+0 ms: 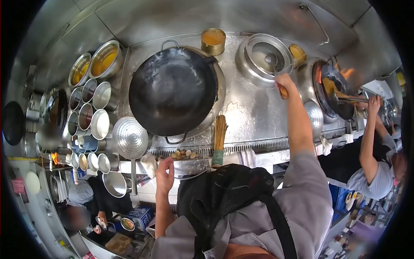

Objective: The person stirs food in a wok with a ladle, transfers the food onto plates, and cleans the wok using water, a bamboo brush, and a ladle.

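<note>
My right hand is closed round the wooden-ended handle of a ladle. The ladle's bowl sits inside a round metal pot at the back of the steel stove top. Near the front edge of the stove, my left hand is raised with its fingers loosely apart and nothing seen in it. A white cloth lies just left of that hand. Ahead of it a large black wok rests tilted on a burner. A bamboo wok brush lies to the wok's right.
A perforated strainer and several metal containers stand left. Two bowls of yellow liquid are behind them. An open can stands at the back. At right, a co-worker's hand holds a tool over another wok near flames.
</note>
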The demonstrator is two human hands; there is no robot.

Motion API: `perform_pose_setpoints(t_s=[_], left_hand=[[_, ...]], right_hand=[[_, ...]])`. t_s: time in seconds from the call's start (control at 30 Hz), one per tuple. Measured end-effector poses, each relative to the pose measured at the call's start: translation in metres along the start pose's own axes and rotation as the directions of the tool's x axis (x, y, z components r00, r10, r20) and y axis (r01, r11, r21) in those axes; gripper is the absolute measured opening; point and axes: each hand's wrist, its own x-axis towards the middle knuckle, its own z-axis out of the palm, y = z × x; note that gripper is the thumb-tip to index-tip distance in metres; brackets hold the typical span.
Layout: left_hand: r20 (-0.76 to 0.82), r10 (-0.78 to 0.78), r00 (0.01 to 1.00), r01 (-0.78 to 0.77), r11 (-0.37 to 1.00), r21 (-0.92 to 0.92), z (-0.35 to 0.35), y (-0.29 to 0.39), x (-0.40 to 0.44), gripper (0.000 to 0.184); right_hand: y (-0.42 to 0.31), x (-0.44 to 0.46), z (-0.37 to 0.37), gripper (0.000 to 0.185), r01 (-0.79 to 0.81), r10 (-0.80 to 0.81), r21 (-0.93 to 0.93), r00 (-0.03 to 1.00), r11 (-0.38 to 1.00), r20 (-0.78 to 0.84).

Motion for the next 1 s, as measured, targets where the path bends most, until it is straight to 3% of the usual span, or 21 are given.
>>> perform_pose_setpoints(t_s=[0.03, 0.07, 0.1, 0.13, 0.17, 0.2, 0.27, 0.33, 0.4, 0.6, 0.7, 0.8, 0.87, 0.9, 0.97, 1.0], left_hand=[[0.005, 0.01, 1.0, -0.01, 1.0, -0.009, 0.006, 0.0, -0.001, 0.021], [0.005, 0.017, 1.0, -0.017, 1.0, -0.019, 0.011, 0.001, -0.004, 0.021], [0.005, 0.02, 1.0, -0.02, 1.0, -0.017, 0.014, 0.01, -0.003, 0.021], [-0.013, 0.006, 1.0, -0.006, 1.0, -0.011, 0.015, 0.015, -0.002, 0.021], [-0.015, 0.01, 1.0, -0.01, 1.0, -0.006, 0.017, 0.018, -0.003, 0.021], [-0.023, 0.01, 1.0, -0.01, 1.0, -0.004, 0.019, 0.021, -0.004, 0.021], [-0.025, 0.017, 1.0, -0.017, 1.0, -0.011, 0.02, 0.023, -0.004, 0.021], [-0.025, 0.014, 1.0, -0.014, 1.0, 0.0, 0.019, 0.028, -0.003, 0.021], [0.011, 0.04, 0.999, -0.04, 0.997, 0.065, 0.015, 0.032, -0.001, 0.022], [-0.011, 0.028, 1.0, -0.028, 1.0, -0.001, 0.018, 0.039, 0.003, 0.027], [-0.039, 0.043, 0.998, -0.043, 0.999, -0.013, 0.012, 0.039, -0.003, 0.03], [-0.08, 0.051, 0.995, -0.054, 0.998, -0.03, 0.005, 0.034, -0.022, 0.031], [-0.145, -0.04, 0.989, 0.034, 0.999, -0.043, 0.005, 0.017, -0.04, 0.029], [-0.143, -0.046, 0.989, 0.042, 0.998, -0.036, 0.003, 0.01, -0.048, 0.026], [-0.157, -0.058, 0.986, 0.052, 0.998, -0.042, 0.003, -0.003, -0.061, 0.026], [-0.168, -0.076, 0.983, 0.07, 0.997, -0.042, 0.003, -0.007, -0.066, 0.026]], right_hand=[[-0.013, -0.012, -0.008, 0.024, 0.0, 0.0, 0.004, 1.0, 1.0, 0.005], [-0.024, -0.025, -0.015, 0.024, -0.092, 0.047, 0.324, 0.988, 0.941, 0.145], [-0.032, -0.031, -0.014, 0.025, -0.217, 0.042, 0.588, 0.954, 0.779, 0.296], [-0.013, -0.018, -0.002, 0.025, -0.215, 0.029, 0.582, 0.95, 0.785, 0.312], [0.028, 0.014, 0.015, 0.026, -0.263, -0.161, 0.825, 0.908, 0.5, 0.387], [0.044, 0.035, 0.027, 0.027, -0.357, -0.356, 0.922, 0.85, 0.152, 0.388], [0.037, 0.003, 0.027, 0.029, -0.556, -0.277, 0.818, 0.818, -0.151, 0.504], [0.028, -0.025, 0.022, 0.026, -0.563, -0.361, 0.811, 0.798, -0.16, 0.483], [0.012, -0.047, 0.009, 0.024, -0.496, -0.339, 0.852, 0.84, -0.168, 0.423], [-0.087, -0.095, -0.043, 0.022, -0.489, -0.366, 0.871, 0.805, 0.036, 0.467], [-0.139, -0.094, -0.042, 0.022, -0.424, -0.364, 0.904, 0.833, 0.061, 0.415], [-0.194, -0.08, -0.032, 0.022, -0.427, -0.372, 0.887, 0.805, 0.177, 0.462], [-0.221, -0.075, -0.015, 0.014, -0.233, -0.442, 0.895, 0.804, 0.382, 0.398], [-0.23, -0.078, -0.005, 0.014, -0.225, -0.446, 0.895, 0.804, 0.384, 0.393], [-0.246, -0.084, 0.017, 0.009, -0.028, -0.414, 0.83, 0.857, 0.557, 0.307], [-0.244, -0.083, 0.033, 0.02, 0.158, -0.417, 0.723, 0.888, 0.673, 0.194]])
